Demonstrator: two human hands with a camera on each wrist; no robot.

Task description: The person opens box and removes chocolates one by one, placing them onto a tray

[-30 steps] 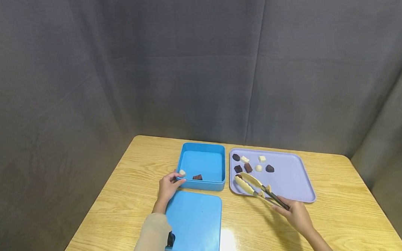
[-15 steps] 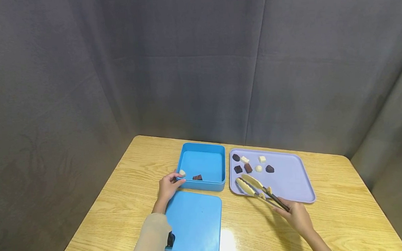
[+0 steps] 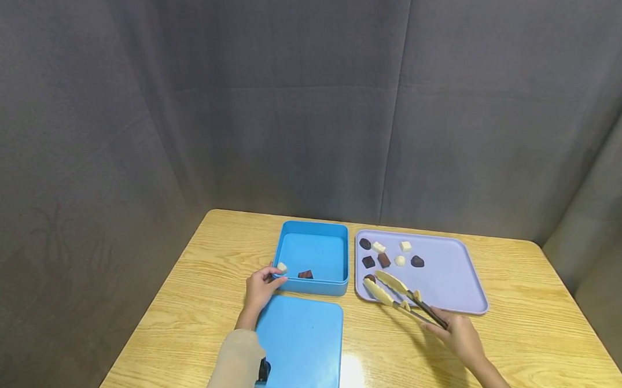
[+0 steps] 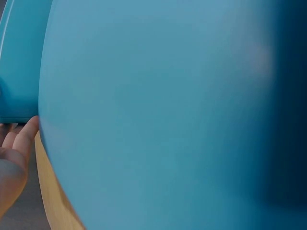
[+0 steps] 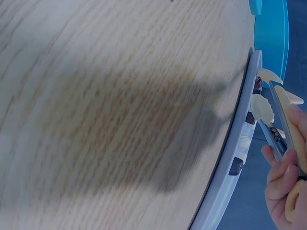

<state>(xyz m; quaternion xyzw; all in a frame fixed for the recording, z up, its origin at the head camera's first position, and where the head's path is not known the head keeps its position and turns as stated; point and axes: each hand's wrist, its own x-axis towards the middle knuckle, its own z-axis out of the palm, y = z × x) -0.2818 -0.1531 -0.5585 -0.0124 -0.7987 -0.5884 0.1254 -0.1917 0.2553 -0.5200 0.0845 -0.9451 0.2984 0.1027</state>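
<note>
My left hand (image 3: 260, 286) holds the front left corner of an open blue box (image 3: 315, 286), fingers at the rim and thumb on the front wall. Inside that box lie a white chocolate (image 3: 282, 267) and a reddish-brown chocolate (image 3: 306, 274). In my right hand (image 3: 459, 332) is a pair of cream-tipped tongs (image 3: 385, 292), slanting over the front left of a lilac tray (image 3: 450, 280). The tongs' tips stand apart. A round brown chocolate (image 3: 370, 278) lies right at the left tip, partly hidden by it. In the right wrist view, my fingers (image 5: 283, 179) curl round the tong handles.
Several dark, brown and white chocolates lie farther back on the tray, among them a brown square chocolate (image 3: 384, 260) and a dark chocolate (image 3: 417, 261). A blue lid (image 3: 302, 345) lies in front of the box, partly under my left sleeve (image 3: 235, 365). A grey curtain (image 3: 298, 131) hangs behind the table.
The tongs' tips have shifted slightly toward me, and the right tip now sits to the right of the round brown chocolate. My left hand and the box have stayed put.
</note>
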